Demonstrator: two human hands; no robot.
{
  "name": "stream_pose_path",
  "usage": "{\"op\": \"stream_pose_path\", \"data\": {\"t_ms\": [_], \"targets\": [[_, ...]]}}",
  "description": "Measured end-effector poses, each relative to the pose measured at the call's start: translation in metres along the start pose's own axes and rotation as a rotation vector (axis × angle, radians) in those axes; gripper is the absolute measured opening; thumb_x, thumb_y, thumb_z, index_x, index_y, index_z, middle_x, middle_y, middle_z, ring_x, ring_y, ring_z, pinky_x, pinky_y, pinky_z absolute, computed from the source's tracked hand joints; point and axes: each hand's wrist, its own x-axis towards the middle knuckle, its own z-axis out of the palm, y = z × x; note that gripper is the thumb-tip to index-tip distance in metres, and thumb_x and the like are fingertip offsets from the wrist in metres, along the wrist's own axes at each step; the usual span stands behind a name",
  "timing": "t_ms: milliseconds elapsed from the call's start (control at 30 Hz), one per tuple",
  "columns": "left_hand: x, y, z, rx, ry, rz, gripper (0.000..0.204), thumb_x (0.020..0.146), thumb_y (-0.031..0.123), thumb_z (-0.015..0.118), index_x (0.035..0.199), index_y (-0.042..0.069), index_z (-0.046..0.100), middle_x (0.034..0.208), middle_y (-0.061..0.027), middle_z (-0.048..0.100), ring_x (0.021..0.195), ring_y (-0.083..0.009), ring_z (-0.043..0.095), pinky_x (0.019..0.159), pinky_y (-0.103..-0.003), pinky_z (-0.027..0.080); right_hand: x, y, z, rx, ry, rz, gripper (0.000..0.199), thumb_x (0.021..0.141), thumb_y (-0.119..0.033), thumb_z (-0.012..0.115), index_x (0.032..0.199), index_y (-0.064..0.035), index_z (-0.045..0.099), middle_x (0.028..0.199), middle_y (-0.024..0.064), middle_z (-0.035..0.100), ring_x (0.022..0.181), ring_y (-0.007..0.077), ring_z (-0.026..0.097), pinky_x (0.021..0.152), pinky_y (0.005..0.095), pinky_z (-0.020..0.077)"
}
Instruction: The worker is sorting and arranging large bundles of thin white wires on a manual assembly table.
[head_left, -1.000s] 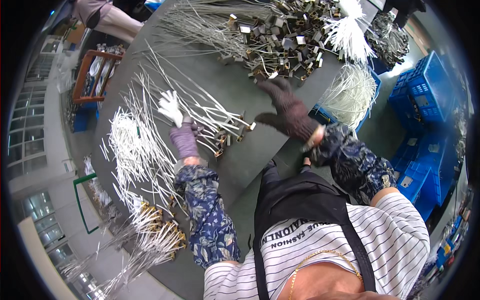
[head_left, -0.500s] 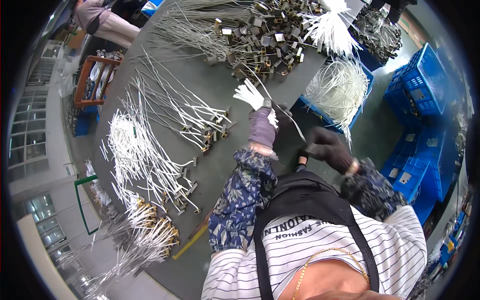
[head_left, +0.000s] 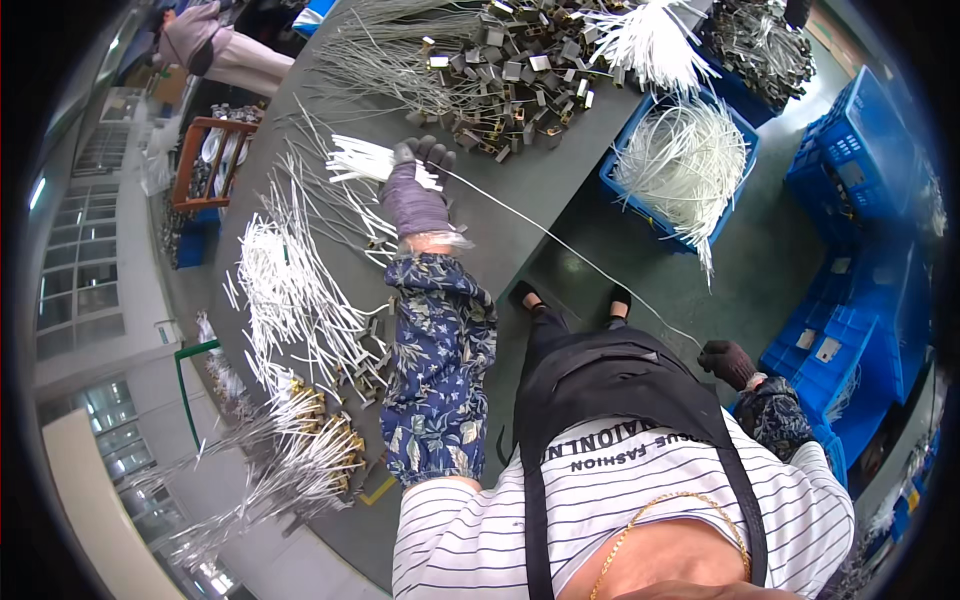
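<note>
My left hand [head_left: 412, 190], in a grey-purple glove, is closed around a bundle of short white sleeves [head_left: 355, 160] over the table. A long thin white wire [head_left: 565, 243] runs from that hand down to the right, across the table edge. Low on the right, by my hip, my right hand [head_left: 728, 364] in a dark glove is closed on the wire's other end. Under and beside my left forearm lie white-sleeved wires with small metal parts [head_left: 310, 300]. Ahead is a heap of grey metal blocks [head_left: 520, 75] with thin wires trailing left.
Right of the table, a blue crate [head_left: 622, 200] holds coiled white wire [head_left: 685, 160]. White strips [head_left: 655, 45] lie at the table's far corner. Blue crates [head_left: 850, 310] stand at the right. A wooden rack [head_left: 190, 165] and another person [head_left: 225, 50] are at the far left.
My left hand has moved left over the table with the white bundle. My right hand has moved down and right, and the wire now stretches long between both hands.
</note>
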Motion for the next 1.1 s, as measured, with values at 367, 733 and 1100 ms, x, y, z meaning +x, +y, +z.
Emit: {"op": "stream_pose_path", "data": {"t_ms": [367,733,1100], "targets": [[-0.012,0.014,-0.012,0.086,0.077,-0.002,0.025,0.091,0.029,0.057,0.097,0.005,0.056,0.09,-0.0118,0.065,0.072,-0.0214,0.064,0.062,-0.036,0.057,-0.004,-0.017,-0.016,-0.039,0.013,-0.07,0.024,0.073,-0.024,0.064,0.082,-0.0021,0.067,0.069,0.0055,0.062,0.064,0.0147,0.056,0.06,0.0302,0.0437],[-0.058,-0.042,-0.036,0.12,-0.213,-0.229,0.024,0.086,0.026,0.061,0.091,0.002,0.063,0.08,-0.0066,0.064,0.067,-0.0169,0.062,0.061,-0.029,0.055,0.018,-0.137,0.009,0.033,-0.089,-0.293,0.023,0.077,-0.023,0.062,0.083,-0.0012,0.065,0.07,0.006,0.061,0.068,0.0133,0.056,0.065,0.0296,0.0448],[-0.04,-0.025,-0.047,0.765,0.198,-0.231,0.022,0.077,0.018,0.074,0.083,0.001,0.061,0.064,-0.0001,0.057,0.051,-0.009,0.05,0.047,-0.024,0.042,0.049,-0.352,0.083,0.023,-0.048,-0.829,0.056,0.079,-0.033,0.067,0.124,-0.0069,0.049,0.111,0.0139,0.057,0.1,0.0242,0.057,0.088,0.0359,0.0442]]}}
